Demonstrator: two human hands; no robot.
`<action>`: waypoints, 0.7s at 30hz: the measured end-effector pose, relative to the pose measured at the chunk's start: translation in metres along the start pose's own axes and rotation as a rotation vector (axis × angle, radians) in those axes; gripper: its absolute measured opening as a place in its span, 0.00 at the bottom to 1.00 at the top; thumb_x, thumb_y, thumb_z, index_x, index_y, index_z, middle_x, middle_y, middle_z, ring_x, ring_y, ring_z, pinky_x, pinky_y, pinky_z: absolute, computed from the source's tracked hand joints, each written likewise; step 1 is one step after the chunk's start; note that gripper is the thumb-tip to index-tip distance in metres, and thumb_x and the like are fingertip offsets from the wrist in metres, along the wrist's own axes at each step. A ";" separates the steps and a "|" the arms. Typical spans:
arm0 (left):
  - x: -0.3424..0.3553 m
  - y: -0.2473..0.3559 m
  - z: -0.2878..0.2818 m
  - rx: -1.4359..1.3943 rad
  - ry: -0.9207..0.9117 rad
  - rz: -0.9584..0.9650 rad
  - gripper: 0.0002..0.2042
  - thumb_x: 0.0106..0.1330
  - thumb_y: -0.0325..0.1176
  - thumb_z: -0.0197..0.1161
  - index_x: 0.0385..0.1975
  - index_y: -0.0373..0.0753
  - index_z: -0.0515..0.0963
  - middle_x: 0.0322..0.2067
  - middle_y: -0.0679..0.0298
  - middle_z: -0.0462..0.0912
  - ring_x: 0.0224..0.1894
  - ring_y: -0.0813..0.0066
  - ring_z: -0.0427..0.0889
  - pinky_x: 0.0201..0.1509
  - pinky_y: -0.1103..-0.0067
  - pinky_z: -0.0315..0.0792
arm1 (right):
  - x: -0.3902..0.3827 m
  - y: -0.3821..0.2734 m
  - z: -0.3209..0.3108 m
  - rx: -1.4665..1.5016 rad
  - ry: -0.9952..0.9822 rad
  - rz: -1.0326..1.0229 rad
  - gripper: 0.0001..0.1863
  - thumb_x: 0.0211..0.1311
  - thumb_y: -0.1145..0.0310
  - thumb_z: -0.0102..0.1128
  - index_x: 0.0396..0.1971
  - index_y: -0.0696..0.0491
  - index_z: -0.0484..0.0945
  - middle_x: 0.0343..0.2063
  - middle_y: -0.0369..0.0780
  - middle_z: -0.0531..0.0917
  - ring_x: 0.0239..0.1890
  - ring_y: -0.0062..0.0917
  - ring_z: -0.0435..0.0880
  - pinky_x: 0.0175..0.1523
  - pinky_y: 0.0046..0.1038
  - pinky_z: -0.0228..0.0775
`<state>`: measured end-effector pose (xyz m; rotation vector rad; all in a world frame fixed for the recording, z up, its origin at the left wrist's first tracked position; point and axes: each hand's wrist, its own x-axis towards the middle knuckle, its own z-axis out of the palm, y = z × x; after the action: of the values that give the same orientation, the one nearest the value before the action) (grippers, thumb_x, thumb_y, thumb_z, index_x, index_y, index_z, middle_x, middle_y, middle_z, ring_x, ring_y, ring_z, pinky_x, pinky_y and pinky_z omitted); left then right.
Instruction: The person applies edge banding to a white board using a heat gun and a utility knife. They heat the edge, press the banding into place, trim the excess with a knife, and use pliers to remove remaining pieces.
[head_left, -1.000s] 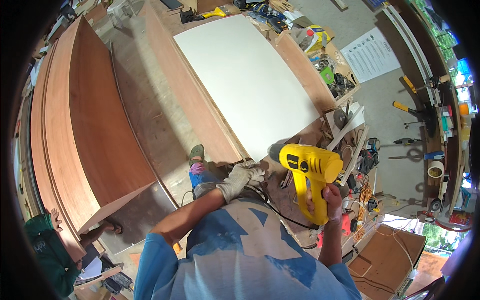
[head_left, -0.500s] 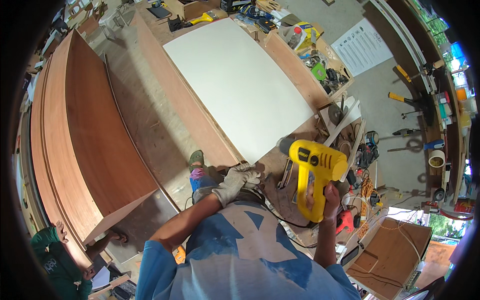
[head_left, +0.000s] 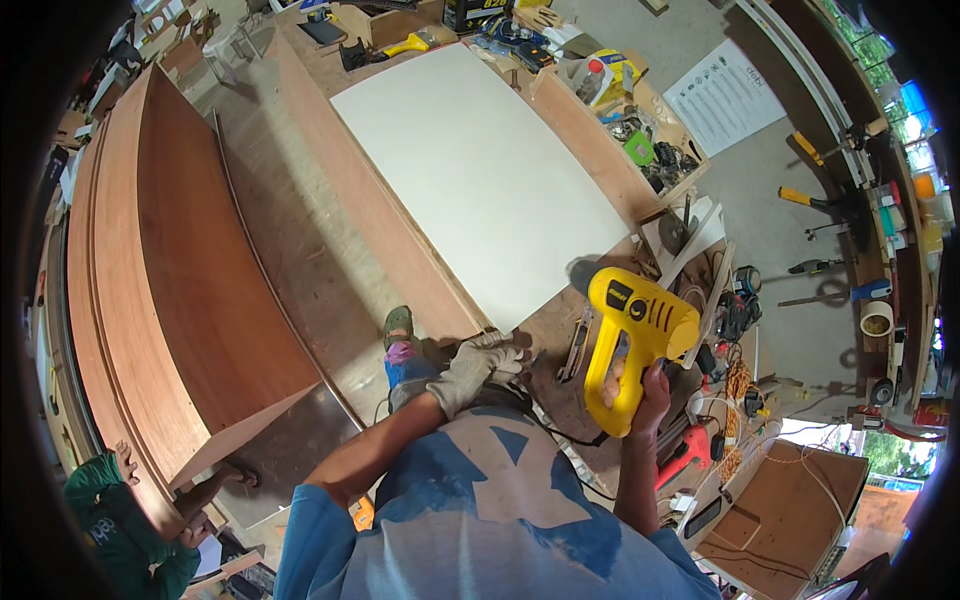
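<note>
My right hand (head_left: 650, 395) grips the handle of a yellow heat gun (head_left: 644, 318), whose dark nozzle points up-left over the workbench (head_left: 560, 355). My left hand (head_left: 472, 370), in a pale knit glove, has curled fingers at the near corner of the white sheet (head_left: 478, 180) and the wooden strip (head_left: 440, 270) along its left side; what they grip is hidden. The sheet lies flat between a long plywood board (head_left: 338, 170) and a wooden side piece (head_left: 575, 140). A dark cable runs under my left hand toward the heat gun.
A large plywood cabinet (head_left: 205, 280) lies left, with a co-worker in green (head_left: 130, 510) at its near end. A tool tray (head_left: 660, 150), a red power tool (head_left: 690, 450), orange cord (head_left: 738, 385) and wood offcuts crowd the right. Tools hang beyond; my foot (head_left: 398, 330) is near the board.
The heat gun in my right hand has risen slightly upward and to the right in the picture. My gloved left hand stays at the sheet's near corner.
</note>
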<state>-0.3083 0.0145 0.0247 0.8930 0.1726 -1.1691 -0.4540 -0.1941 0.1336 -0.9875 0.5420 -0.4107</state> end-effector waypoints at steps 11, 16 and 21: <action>0.000 0.001 0.004 0.000 0.039 -0.024 0.18 0.68 0.23 0.60 0.57 0.29 0.71 0.44 0.57 0.84 0.42 0.68 0.86 0.46 0.77 0.83 | -0.008 0.018 0.018 -0.079 -0.401 0.195 0.30 0.70 0.48 0.52 0.52 0.63 0.70 0.32 0.47 0.80 0.22 0.30 0.79 0.28 0.30 0.74; -0.001 -0.002 0.002 -0.048 0.047 -0.041 0.18 0.68 0.23 0.61 0.57 0.29 0.71 0.46 0.56 0.83 0.43 0.68 0.86 0.47 0.77 0.83 | 0.022 0.025 0.014 0.031 -0.392 0.144 0.30 0.71 0.47 0.53 0.53 0.62 0.70 0.35 0.48 0.81 0.24 0.32 0.81 0.30 0.33 0.77; -0.006 0.004 0.004 -0.043 0.006 -0.031 0.17 0.70 0.24 0.59 0.57 0.31 0.73 0.48 0.56 0.83 0.46 0.67 0.85 0.48 0.76 0.82 | 0.030 0.040 0.050 0.085 -0.452 0.250 0.28 0.72 0.50 0.53 0.57 0.61 0.68 0.36 0.47 0.81 0.24 0.34 0.81 0.29 0.32 0.75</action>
<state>-0.3090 0.0166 0.0331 0.8592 0.2163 -1.1873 -0.3966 -0.1578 0.1140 -0.8816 0.2300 0.0177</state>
